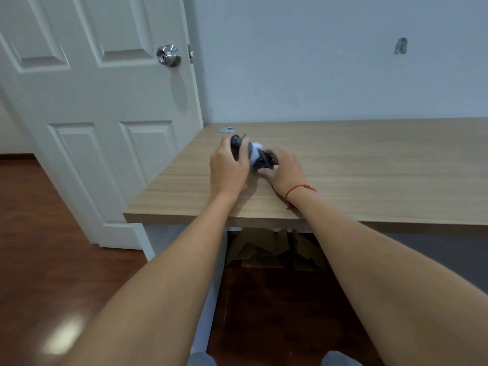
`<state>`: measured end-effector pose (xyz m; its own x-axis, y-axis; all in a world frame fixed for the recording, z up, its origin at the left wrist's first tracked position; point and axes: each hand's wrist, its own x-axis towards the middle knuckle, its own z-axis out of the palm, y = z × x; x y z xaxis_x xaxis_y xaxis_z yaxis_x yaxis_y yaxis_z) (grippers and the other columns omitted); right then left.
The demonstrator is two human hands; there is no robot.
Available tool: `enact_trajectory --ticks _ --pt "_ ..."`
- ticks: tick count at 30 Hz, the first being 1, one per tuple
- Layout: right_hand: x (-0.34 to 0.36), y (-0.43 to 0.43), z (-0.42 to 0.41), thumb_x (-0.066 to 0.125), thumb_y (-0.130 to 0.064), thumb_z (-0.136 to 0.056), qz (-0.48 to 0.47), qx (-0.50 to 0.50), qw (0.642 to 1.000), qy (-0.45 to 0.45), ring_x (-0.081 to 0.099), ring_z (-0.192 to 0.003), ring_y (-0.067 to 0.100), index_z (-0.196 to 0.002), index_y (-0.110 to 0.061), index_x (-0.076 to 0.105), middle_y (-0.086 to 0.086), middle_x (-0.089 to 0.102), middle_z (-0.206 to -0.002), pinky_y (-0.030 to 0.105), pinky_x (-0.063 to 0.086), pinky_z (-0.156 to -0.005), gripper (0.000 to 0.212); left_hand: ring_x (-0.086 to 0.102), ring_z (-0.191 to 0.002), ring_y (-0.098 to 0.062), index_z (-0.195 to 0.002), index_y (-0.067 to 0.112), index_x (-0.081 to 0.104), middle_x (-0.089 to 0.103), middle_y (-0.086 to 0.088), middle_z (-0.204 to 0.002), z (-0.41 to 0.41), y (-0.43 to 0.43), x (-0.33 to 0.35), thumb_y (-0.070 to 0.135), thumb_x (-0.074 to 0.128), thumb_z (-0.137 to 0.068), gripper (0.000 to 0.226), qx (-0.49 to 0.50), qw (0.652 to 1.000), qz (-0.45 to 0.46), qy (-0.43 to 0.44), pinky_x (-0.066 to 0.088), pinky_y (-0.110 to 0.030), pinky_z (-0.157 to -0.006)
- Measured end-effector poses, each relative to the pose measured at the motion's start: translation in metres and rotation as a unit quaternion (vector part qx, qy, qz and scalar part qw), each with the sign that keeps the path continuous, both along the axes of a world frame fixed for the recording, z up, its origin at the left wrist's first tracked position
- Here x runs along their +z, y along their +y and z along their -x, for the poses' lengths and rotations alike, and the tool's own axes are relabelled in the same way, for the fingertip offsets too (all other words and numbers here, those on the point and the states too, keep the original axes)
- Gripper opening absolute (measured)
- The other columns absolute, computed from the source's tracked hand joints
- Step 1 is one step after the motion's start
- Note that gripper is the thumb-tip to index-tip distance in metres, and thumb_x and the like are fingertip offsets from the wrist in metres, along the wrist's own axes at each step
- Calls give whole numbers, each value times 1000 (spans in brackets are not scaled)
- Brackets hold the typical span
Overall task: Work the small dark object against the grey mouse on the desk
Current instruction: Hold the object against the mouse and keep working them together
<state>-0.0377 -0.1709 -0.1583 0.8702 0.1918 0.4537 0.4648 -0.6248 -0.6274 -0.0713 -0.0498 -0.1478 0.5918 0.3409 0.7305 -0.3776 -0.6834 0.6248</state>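
Observation:
The grey mouse (255, 155) lies on the wooden desk (369, 165) near its left end, its dark underside or side part (265, 161) turned toward the right. My left hand (229, 167) grips a small dark object (235, 141) with a rounded top, held against the mouse's left side. My right hand (284, 171) holds the mouse from the right, fingers wrapped around its dark part. A red string bracelet (298, 190) sits on my right wrist. Much of the mouse is hidden by both hands.
A round metal grommet (227, 129) sits in the desk's far left corner. A white door (105, 107) with a silver knob (169, 55) stands to the left. Cardboard (274, 252) lies under the desk on the dark wood floor.

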Motion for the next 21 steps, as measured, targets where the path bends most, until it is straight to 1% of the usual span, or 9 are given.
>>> enact_trajectory --ticks 2,4,6,8,10,12,14,18,21 --pt "-1 -2 -3 68 -13 -83 -19 -8 1000 13 62 -111 26 -121 -12 60 9 67 -118 41 49 -98 39 51 -57 -5 -79 14 53 56 2 -69 3 -6 0 28 59 -93 20 -42 998 -38 -7 40 -13 -55" --pt "-1 -2 -3 70 -16 -83 -34 -12 999 19 63 -109 26 -122 -12 62 9 68 -118 42 50 -97 40 52 -61 -12 -80 12 54 57 0 -72 -3 -3 -2 28 57 -93 21 -9 999 -41 18 41 -20 -57" --pt "0 -1 0 71 -18 -83 -44 2 999 30 64 -110 25 -127 -11 60 10 68 -121 41 51 -97 46 52 -69 -20 -81 10 51 57 -5 -76 -9 5 -4 28 53 -95 23 65 994 -18 85 35 -28 -60" --pt "-1 0 1 71 -19 -83 -49 17 998 43 64 -110 24 -130 -10 58 10 67 -123 41 52 -97 49 51 -71 -24 -81 8 51 58 -9 -77 -12 10 -4 29 52 -96 25 97 989 -5 109 30 -25 -61" --pt "-2 -2 -1 71 -22 -83 -56 7 997 43 65 -105 25 -126 -10 61 11 69 -117 43 53 -95 46 55 -69 -23 -83 6 55 58 -5 -73 -9 6 -2 29 54 -95 27 48 997 6 54 34 -25 -59" --pt "-1 -4 -3 70 -23 -83 -65 0 997 49 66 -99 25 -118 -11 65 10 71 -109 43 53 -92 38 60 -69 -20 -87 5 58 61 -4 -73 -3 -2 1 29 56 -94 25 -22 1000 5 -1 46 -27 -63" --pt "-1 -5 -3 69 -23 -85 -74 13 995 60 66 -97 24 -116 -11 66 8 72 -106 40 53 -92 33 60 -69 -19 -89 4 59 63 -5 -74 -2 -4 1 28 57 -94 24 -39 999 -3 -10 49 -27 -64" --pt "0 -5 2 66 -23 -87 -97 51 991 81 67 -103 22 -127 -14 62 7 72 -113 39 53 -97 41 52 -70 -25 -83 5 55 54 -4 -72 -12 7 -4 28 53 -95 26 51 997 35 49 35 -27 -62" --pt "1 -7 3 61 -25 -91 -90 66 990 86 67 -104 21 -127 -13 62 7 72 -114 36 52 -97 38 44 -74 -24 -83 5 52 54 -7 -77 -15 12 -5 28 50 -96 27 89 990 76 80 26 -21 -62"
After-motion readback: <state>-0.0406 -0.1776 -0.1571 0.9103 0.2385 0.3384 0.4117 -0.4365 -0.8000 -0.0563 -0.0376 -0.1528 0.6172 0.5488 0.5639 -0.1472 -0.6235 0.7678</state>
